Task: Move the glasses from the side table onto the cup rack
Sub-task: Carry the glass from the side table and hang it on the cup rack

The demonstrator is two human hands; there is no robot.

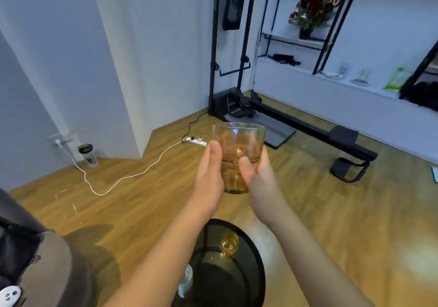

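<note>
Amber glass [237,155] — hands [233,176] gripping it.

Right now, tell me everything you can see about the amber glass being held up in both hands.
The amber glass is a clear, amber-tinted tumbler with straight sides and a thick base. It looks empty. It is held upright in the air above the wooden floor, beyond the round black side table. The left hand wraps its left side with the thumb up along the wall; the right hand cups the right side, its fingers visible through the glass. Nothing else touches it.
</note>
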